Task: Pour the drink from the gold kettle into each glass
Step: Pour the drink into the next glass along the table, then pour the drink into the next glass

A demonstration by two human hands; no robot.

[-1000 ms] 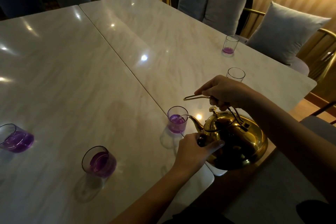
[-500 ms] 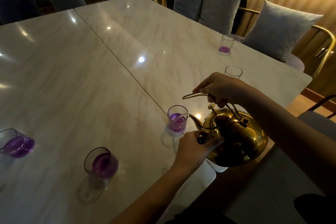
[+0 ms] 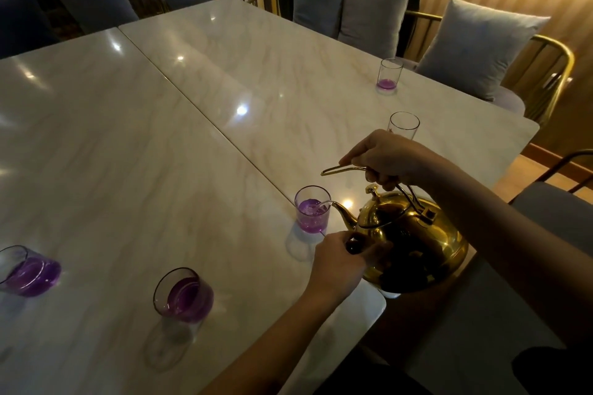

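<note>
A person tips a gold kettle (image 3: pixel 414 244) over the near right corner of a pale marble table (image 3: pixel 160 154), its spout reaching the rim of a small tumbler (image 3: pixel 312 213) where a thin stream runs into purple liquid. The right hand (image 3: pixel 391 159) is closed around the kettle's arched wire handle from above, while the left hand (image 3: pixel 340 261) steadies the body from the near side, fingers (image 3: pixel 373 248) curled about a dark knob-like fitting just below the spout.

Judging by the levels, the job looks a little past halfway. Two wider glasses at the near left, one at the frame's edge (image 3: pixel 29 271) and one closer to the pourer (image 3: pixel 183 294), each hold a good measure of purple drink. The tumbler under the spout appears more than half full and is being topped up. Further right, a clear glass (image 3: pixel 403 125) just beyond the right hand looks empty, and a far glass (image 3: pixel 389 75) near the cushioned chairs carries only a shallow purple layer at its base. Those two seem to be what remains.

The kettle hangs clear of the table, held between both hands, its base over the table's edge.
</note>
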